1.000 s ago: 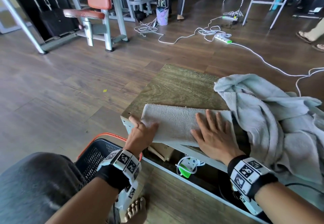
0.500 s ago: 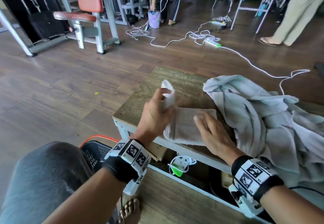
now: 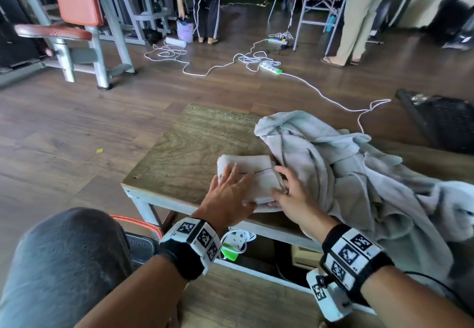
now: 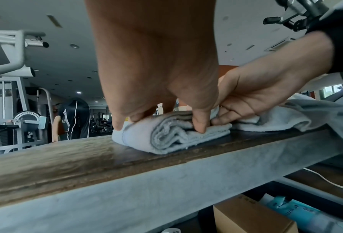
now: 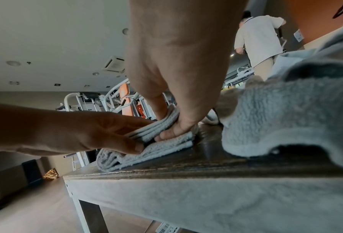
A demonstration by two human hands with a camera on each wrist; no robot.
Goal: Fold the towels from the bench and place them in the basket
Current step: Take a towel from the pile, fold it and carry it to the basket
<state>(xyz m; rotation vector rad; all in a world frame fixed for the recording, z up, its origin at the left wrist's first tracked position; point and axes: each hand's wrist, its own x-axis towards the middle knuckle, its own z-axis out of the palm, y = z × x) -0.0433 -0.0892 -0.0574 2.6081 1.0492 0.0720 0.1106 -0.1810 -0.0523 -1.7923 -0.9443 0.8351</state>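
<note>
A small white folded towel (image 3: 250, 173) lies near the front edge of the wooden bench (image 3: 184, 153). My left hand (image 3: 230, 189) lies on top of it with fingers spread. The thumb (image 4: 200, 126) is tucked into the layers at the near edge of the towel (image 4: 172, 138). My right hand (image 3: 288, 193) grips the towel's right edge. Its thumb (image 5: 166, 134) is between the layers of the towel (image 5: 156, 151). A heap of crumpled grey towels (image 3: 359, 186) covers the bench's right side, touching my right hand. The black basket with an orange rim (image 3: 138, 222) sits on the floor at the lower left, mostly hidden by my knee.
White cables and power strips (image 3: 269, 67) trail over the floor beyond the bench. A gym machine (image 3: 77, 32) stands far left, and two people (image 3: 359, 14) stand at the back. Another dark basket (image 3: 441, 122) is on the floor at right. A cardboard box (image 4: 252, 219) sits under the bench.
The towel was a long flat strip under both palms. My left hand lifted its left end and folded it over to the right. It is now a compact square held by both hands.
</note>
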